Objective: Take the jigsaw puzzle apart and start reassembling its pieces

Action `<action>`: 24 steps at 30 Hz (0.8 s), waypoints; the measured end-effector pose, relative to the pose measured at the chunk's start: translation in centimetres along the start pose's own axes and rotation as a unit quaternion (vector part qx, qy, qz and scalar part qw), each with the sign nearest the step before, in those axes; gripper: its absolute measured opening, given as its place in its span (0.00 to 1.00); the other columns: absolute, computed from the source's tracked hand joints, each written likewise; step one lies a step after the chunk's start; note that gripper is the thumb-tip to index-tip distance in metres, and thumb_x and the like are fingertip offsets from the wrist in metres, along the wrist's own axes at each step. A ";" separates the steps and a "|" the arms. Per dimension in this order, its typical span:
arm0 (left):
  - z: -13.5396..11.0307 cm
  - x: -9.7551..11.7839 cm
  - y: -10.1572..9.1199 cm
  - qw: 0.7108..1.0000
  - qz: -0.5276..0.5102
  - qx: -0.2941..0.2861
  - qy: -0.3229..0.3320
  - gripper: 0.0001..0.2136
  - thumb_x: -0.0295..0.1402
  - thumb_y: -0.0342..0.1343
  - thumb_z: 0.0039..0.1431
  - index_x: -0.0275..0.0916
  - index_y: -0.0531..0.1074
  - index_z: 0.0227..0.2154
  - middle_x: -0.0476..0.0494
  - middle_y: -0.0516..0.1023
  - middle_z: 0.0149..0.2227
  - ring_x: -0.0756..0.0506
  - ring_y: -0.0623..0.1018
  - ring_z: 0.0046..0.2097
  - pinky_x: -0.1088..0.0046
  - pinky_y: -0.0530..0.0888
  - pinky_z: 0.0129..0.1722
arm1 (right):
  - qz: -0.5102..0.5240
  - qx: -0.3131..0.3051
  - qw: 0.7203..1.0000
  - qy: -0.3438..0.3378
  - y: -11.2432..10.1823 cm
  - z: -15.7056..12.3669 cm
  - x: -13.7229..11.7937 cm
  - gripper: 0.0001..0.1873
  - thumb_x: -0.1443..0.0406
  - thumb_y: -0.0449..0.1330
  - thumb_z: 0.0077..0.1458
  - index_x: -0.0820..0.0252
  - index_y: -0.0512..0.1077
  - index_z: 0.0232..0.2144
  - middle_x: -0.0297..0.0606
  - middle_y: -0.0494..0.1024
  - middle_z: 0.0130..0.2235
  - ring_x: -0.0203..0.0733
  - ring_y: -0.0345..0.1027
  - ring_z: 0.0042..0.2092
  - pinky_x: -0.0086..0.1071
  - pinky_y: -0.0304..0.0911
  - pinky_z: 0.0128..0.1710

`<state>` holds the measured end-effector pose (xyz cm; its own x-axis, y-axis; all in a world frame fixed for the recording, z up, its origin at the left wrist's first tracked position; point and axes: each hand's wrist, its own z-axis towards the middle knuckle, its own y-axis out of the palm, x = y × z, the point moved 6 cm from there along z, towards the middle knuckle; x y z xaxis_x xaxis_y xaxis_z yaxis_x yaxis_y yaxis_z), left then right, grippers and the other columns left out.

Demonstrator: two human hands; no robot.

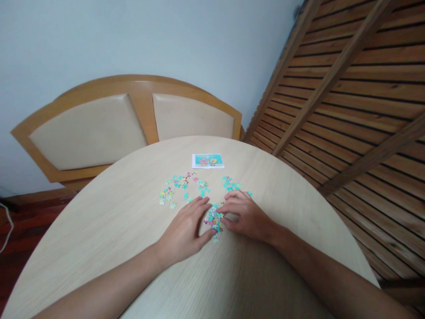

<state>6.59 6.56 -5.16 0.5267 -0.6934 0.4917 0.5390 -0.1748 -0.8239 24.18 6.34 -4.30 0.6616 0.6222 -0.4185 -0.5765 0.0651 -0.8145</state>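
A small cluster of joined jigsaw puzzle pieces [215, 221], teal with a cartoon figure, lies flat on the table between my two hands. My left hand [187, 226] is at its left side, thumb and fingers spread apart, with the tips at the cluster's edge. From the right comes my right hand [244, 215], its thumb and index finger bent close together around a small puzzle piece [222, 215] at the cluster's right edge. The fingertips partly cover that piece. Loose puzzle pieces [184, 180] lie beyond my left hand, and more loose teal pieces [230, 184] just past my right.
A picture card [208, 161] with cartoon characters lies farther back on the round wooden table [133, 195]. Behind the table stands a wide padded bench back [142, 110] against a pale wall. A slatted wooden panel [348, 88] rises on the right.
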 end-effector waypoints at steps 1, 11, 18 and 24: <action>0.0 -0.1 0.3 1.000 0.013 -0.010 0.000 0.27 0.40 0.60 0.61 0.39 0.63 0.61 0.34 0.66 0.64 0.35 0.64 0.67 0.48 0.63 0.65 | 0.003 -0.007 1.000 -0.001 0.1 0.0 0.0 0.10 0.65 0.66 0.53 0.53 0.80 0.39 0.37 0.82 0.36 0.50 0.68 0.51 0.47 0.59 0.52; 0.0 -0.2 0.6 0.999 0.037 -0.034 -0.009 0.27 0.43 0.59 0.63 0.37 0.65 0.60 0.33 0.69 0.63 0.34 0.66 0.66 0.48 0.65 0.65 | 0.021 -0.034 0.999 0.001 0.6 0.2 -0.2 0.12 0.65 0.68 0.52 0.53 0.81 0.41 0.37 0.80 0.37 0.50 0.67 0.50 0.47 0.59 0.52; 0.0 -0.1 0.7 0.999 0.036 -0.032 -0.008 0.26 0.43 0.59 0.63 0.37 0.65 0.60 0.33 0.69 0.62 0.35 0.66 0.66 0.49 0.65 0.65 | 0.032 -0.031 0.999 0.000 0.5 0.2 -0.4 0.12 0.63 0.68 0.54 0.52 0.81 0.43 0.38 0.80 0.38 0.49 0.67 0.50 0.47 0.59 0.52; 0.0 -0.1 0.5 0.999 0.027 -0.029 -0.008 0.25 0.43 0.59 0.62 0.38 0.66 0.59 0.33 0.70 0.62 0.34 0.67 0.65 0.48 0.65 0.65 | 0.029 -0.037 0.999 -0.014 0.7 0.1 -0.3 0.11 0.61 0.67 0.57 0.51 0.80 0.44 0.37 0.80 0.38 0.48 0.67 0.50 0.46 0.60 0.52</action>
<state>6.80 6.55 -5.68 0.5645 -0.6924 0.4494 0.4701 -0.1779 -0.8645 23.51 6.26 -4.72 0.6137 0.6456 -0.4545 -0.5751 -0.0289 -0.8176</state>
